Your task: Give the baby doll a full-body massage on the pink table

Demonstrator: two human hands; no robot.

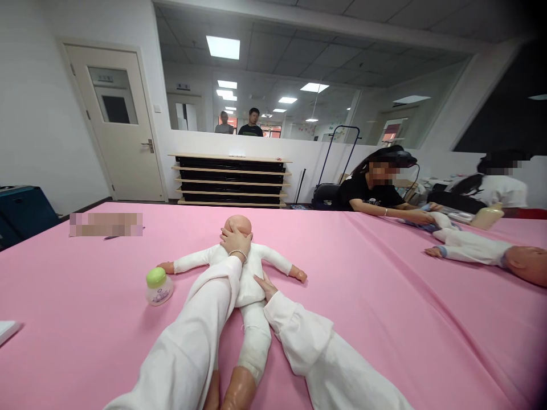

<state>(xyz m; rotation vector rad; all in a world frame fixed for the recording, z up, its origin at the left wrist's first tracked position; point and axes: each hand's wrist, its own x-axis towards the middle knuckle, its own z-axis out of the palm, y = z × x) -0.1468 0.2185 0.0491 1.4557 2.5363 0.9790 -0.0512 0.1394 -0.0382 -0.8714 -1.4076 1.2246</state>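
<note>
A baby doll (252,279) in a white suit lies on its back on the pink-covered table (363,319), head away from me and arms spread out. My left hand (236,240), with a beaded bracelet at the wrist, lies over the doll's lower face and neck, fingers spread. My right hand (267,287) rests against the doll's side at the waist, its visible fingers stretched out; some of it is hidden by the body and sleeve. Left of the doll stands a small jar (159,289) with a green lid, near the doll's hand.
Across the table at right, a person (371,185) handles a second doll (482,249) in white, near a beige bottle (488,216). A blurred item (106,225) lies at the far left. The corner of a white object (7,330) shows at the left edge.
</note>
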